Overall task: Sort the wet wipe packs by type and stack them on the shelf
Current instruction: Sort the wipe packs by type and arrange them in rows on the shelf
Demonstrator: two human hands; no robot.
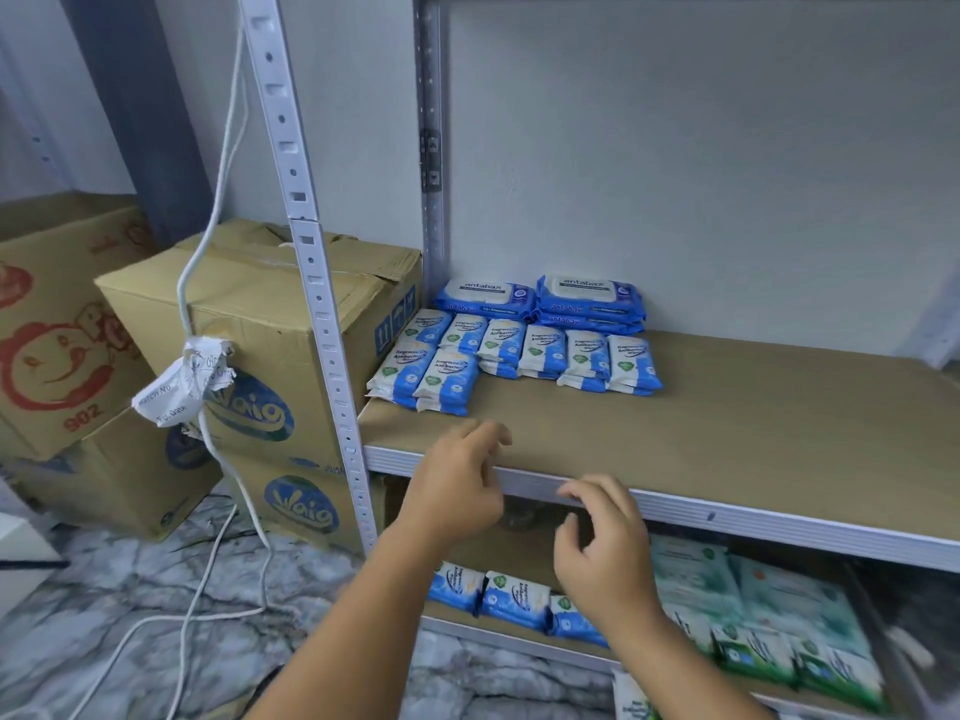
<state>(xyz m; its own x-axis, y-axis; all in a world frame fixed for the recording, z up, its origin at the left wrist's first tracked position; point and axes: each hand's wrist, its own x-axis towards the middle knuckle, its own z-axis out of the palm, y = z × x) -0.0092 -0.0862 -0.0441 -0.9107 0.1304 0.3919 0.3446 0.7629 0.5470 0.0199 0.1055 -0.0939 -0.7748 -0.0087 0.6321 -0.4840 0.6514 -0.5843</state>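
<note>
While the left hand [457, 491] and right hand [608, 558] hover empty, loosely curled, at the front edge of the shelf [727, 418], a hasty reach could topple the antibacterial wipe stacks [519, 350] behind.

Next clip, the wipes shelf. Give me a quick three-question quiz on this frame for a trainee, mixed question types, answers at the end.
1. True or false: the left hand and the right hand each hold a pack.
2. Where do the antabax packs lie on the upper shelf? A) at the back, behind the small blue-and-white packs; B) at the front edge; C) at the right end.
3. Fill in: the green packs lie on the ___ shelf.

Key
1. False: both hands are empty, fingers loosely curled, near the shelf's front edge.
2. A.
3. Lower.
</note>
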